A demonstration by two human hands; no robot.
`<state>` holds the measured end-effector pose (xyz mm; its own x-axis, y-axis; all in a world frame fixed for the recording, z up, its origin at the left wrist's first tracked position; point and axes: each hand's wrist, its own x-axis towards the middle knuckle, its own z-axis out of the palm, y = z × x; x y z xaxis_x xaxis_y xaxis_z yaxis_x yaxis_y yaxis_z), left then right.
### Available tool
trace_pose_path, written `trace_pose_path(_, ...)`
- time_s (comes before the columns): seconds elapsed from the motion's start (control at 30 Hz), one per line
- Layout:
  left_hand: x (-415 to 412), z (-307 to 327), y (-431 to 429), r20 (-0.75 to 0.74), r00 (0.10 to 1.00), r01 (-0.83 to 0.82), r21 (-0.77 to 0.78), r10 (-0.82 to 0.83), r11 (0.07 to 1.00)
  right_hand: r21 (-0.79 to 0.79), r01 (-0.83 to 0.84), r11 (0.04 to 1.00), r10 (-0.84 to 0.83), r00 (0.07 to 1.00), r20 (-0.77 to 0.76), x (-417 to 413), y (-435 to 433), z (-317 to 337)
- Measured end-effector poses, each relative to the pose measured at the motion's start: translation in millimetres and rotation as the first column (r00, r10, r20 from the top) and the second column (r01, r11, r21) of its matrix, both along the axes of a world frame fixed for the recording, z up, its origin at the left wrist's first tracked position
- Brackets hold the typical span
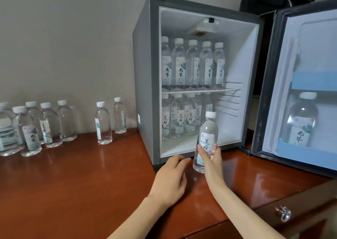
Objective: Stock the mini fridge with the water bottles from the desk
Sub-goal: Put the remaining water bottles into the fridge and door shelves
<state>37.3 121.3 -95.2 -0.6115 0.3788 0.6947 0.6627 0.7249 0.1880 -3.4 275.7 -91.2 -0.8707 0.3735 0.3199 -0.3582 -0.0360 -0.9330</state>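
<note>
With my left hand (170,181) open, I'm gripping the water bottle (208,129) in my right hand (212,159) and aiming it into the mini fridge (144,74), lower right, beside the standing row (182,122).

The characters 无界 are printed in black on the labels of the upper-shelf bottles (179,65), the door-rack bottle (300,127) and one front bottle (30,131) on the bench (82,175). 美好 is read on the lower-shelf bottles (179,118) and on the held bottle (207,129) in the right hand (212,158).
</note>
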Motion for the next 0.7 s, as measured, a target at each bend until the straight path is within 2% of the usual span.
trace_pose_path(0.1, -13, 1, 25, -0.040, 0.999, -0.001, 0.017, 0.001, 1.000, 0.050, 0.091, 0.995, -0.089, 0.995, -0.043, -10, 2, -1)
trace_pose_path(0.27, -43, -6, 58, -0.018, 0.980, -0.201, -0.097, 0.200, 0.975, 0.162, 0.218, 0.962, -0.203, 0.974, -0.104, -28, 7, -1)
trace_pose_path(0.37, -58, -2, 66, -0.006, 0.970, -0.242, -0.134, 0.244, 0.961, 0.204, 0.250, 0.946, -0.227, 0.965, -0.131, -38, 10, 2)
trace_pose_path(0.57, -93, -3, 60, -0.008, 0.989, -0.151, -0.054, 0.150, 0.987, 0.270, 0.374, 0.887, -0.316, 0.919, -0.234, -55, 11, 9)
trace_pose_path(0.7, -104, 2, 61, -0.031, 0.988, -0.152, -0.040, 0.151, 0.988, 0.315, 0.428, 0.847, -0.343, 0.893, -0.290, -67, 13, 12)
